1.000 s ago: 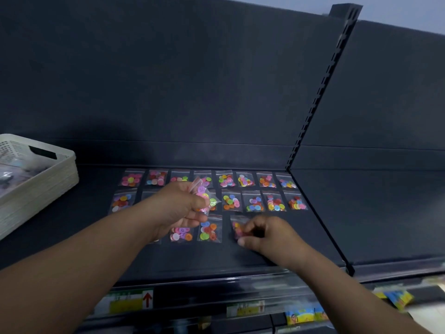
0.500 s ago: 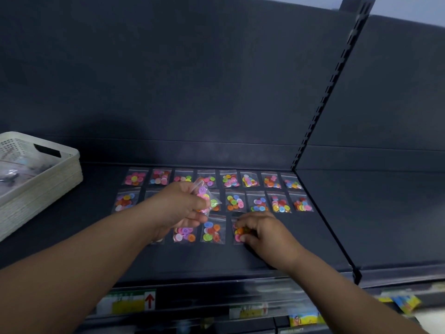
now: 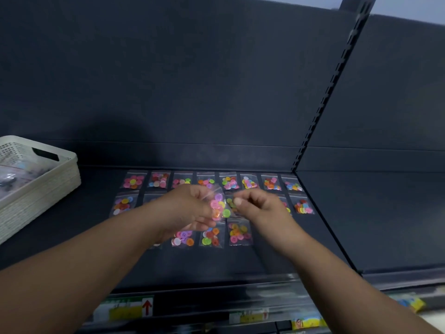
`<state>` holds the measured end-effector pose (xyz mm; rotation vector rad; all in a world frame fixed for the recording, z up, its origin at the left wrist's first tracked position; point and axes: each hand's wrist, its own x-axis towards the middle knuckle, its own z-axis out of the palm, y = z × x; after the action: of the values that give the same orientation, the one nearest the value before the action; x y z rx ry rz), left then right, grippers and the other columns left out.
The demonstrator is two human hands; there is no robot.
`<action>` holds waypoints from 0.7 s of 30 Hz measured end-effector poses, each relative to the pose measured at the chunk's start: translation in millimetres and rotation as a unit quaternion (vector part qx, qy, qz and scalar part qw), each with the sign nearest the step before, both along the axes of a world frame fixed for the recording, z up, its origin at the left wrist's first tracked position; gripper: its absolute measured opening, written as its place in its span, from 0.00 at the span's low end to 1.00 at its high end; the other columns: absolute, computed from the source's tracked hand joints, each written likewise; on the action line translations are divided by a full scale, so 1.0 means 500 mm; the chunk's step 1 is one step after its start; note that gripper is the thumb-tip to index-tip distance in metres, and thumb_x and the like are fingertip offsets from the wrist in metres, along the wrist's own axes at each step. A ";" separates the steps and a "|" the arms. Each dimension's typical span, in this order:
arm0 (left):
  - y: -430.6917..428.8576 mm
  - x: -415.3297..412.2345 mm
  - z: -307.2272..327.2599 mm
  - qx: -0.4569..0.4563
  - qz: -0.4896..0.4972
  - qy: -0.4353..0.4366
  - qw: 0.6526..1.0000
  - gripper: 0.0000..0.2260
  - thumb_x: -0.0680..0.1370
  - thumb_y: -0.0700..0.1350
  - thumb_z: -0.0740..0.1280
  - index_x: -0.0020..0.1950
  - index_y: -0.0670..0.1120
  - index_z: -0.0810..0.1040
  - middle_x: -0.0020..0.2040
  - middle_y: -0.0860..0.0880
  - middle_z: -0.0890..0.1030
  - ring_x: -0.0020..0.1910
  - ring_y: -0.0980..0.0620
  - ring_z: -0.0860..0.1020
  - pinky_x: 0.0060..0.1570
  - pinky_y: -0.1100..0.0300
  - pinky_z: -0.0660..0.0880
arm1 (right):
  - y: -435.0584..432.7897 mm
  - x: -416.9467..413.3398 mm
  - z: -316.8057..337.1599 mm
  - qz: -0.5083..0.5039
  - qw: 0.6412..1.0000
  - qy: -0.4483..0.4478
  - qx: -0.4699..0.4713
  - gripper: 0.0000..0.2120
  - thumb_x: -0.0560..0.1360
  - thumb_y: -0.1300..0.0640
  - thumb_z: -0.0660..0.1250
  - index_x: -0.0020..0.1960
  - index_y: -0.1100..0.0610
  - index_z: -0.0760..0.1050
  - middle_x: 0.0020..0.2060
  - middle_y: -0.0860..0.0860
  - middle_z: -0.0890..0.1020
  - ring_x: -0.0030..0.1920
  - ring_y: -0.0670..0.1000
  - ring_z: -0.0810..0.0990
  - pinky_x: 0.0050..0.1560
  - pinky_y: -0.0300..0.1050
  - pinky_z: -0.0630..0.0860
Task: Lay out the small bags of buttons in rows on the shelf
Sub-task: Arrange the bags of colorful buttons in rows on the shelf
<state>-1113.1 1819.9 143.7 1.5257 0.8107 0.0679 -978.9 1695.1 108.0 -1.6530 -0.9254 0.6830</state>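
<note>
Here, left hand (image 3: 190, 210) fingers (image 3: 201, 194) pinch a button bag (image 3: 218, 206).

Middle-row bags (image 3: 287, 208) are partly hidden, the basket (image 3: 60, 153) cut off, shelf-edge labels (image 3: 125, 309) blurred

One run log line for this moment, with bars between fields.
left hand: holds button bag | right hand: curled beside bag | shelf: three rows begun
</note>
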 end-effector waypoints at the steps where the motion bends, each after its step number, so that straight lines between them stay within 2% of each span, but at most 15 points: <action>1: -0.005 0.005 0.003 0.018 -0.012 0.001 1.000 0.12 0.74 0.34 0.69 0.54 0.47 0.76 0.44 0.44 0.83 0.37 0.53 0.82 0.39 0.62 0.80 | 0.002 -0.003 0.015 0.009 0.999 0.053 0.008 0.04 0.76 0.58 0.67 0.50 0.53 0.78 0.40 0.50 0.80 0.40 0.45 0.77 0.42 0.37 0.76; 3: -0.016 0.015 0.007 0.055 -0.030 -0.005 0.998 0.11 0.73 0.36 0.71 0.51 0.49 0.76 0.43 0.45 0.83 0.36 0.54 0.83 0.41 0.61 0.80 | 0.001 -0.006 0.031 0.029 0.994 0.102 0.001 0.07 0.74 0.61 0.69 0.51 0.53 0.77 0.38 0.50 0.80 0.38 0.46 0.77 0.38 0.36 0.74; 6: -0.032 0.030 0.005 0.101 -0.050 -0.014 0.993 0.14 0.73 0.40 0.72 0.55 0.47 0.73 0.45 0.45 0.84 0.41 0.51 0.84 0.42 0.59 0.79 | -0.009 0.000 0.031 0.020 0.994 0.104 -0.003 0.10 0.73 0.67 0.69 0.47 0.53 0.77 0.34 0.53 0.79 0.34 0.49 0.75 0.35 0.39 0.70; 9: -0.043 0.037 -0.006 0.158 -0.078 -0.005 0.984 0.14 0.74 0.45 0.71 0.56 0.50 0.71 0.47 0.50 0.82 0.47 0.51 0.81 0.49 0.57 0.77 | -0.035 0.032 0.017 -0.034 0.993 0.111 -0.020 0.09 0.72 0.68 0.69 0.47 0.55 0.76 0.30 0.49 0.80 0.29 0.44 0.76 0.33 0.38 0.71; 11: -0.045 0.037 -0.023 0.230 -0.112 0.019 0.966 0.12 0.76 0.48 0.68 0.57 0.51 0.71 0.50 0.54 0.80 0.49 0.55 0.79 0.50 0.59 0.76 | -0.055 0.057 0.001 -0.066 0.992 0.087 -0.062 0.08 0.72 0.67 0.70 0.47 0.56 0.75 0.29 0.48 0.81 0.30 0.45 0.77 0.34 0.40 0.72; 13: -0.049 0.038 -0.045 0.320 -0.150 0.040 0.935 0.10 0.77 0.49 0.66 0.58 0.51 0.74 0.54 0.55 0.78 0.52 0.56 0.77 0.51 0.61 0.74 | -0.071 0.074 -0.023 -0.089 0.989 0.063 -0.099 0.08 0.72 0.66 0.70 0.50 0.59 0.75 0.31 0.51 0.82 0.31 0.48 0.79 0.35 0.40 0.74; 15: -0.055 0.043 -0.064 0.415 -0.200 0.053 0.886 0.10 0.78 0.47 0.65 0.58 0.50 0.75 0.56 0.54 0.76 0.55 0.55 0.74 0.53 0.62 0.70 | -0.084 0.079 -0.044 -0.107 0.981 -0.020 -0.160 0.11 0.73 0.62 0.70 0.53 0.58 0.73 0.33 0.51 0.83 0.34 0.47 0.81 0.36 0.37 0.73; 17: -0.062 0.050 -0.082 0.495 -0.269 0.063 0.824 0.12 0.78 0.48 0.63 0.61 0.50 0.75 0.60 0.54 0.74 0.62 0.54 0.70 0.60 0.62 0.66 | -0.096 0.082 -0.061 -0.126 0.948 -0.181 -0.230 0.16 0.72 0.55 0.71 0.58 0.53 0.72 0.43 0.48 0.83 0.44 0.46 0.80 0.40 0.35 0.72; 19: -0.067 0.054 -0.097 0.527 -0.323 0.085 0.782 0.18 0.78 0.50 0.62 0.68 0.52 0.70 0.70 0.54 0.67 0.72 0.52 0.60 0.71 0.58 0.55 | -0.106 0.081 -0.068 -0.136 0.923 -0.285 -0.221 0.21 0.72 0.51 0.72 0.62 0.53 0.72 0.54 0.48 0.77 0.57 0.48 0.75 0.49 0.35 0.69; 21: -0.069 0.055 -0.106 0.527 -0.355 0.116 0.763 0.24 0.79 0.52 0.61 0.75 0.52 0.61 0.77 0.54 0.55 0.76 0.53 0.49 0.73 0.55 0.44 | -0.112 0.081 -0.071 -0.100 0.920 -0.342 -0.164 0.16 0.73 0.54 0.71 0.60 0.54 0.75 0.55 0.48 0.75 0.60 0.48 0.70 0.52 0.30 0.63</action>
<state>-1085.8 1785.2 90.6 2.8928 0.2744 -0.2876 -938.6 1639.2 72.3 -2.3200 -1.1406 0.0983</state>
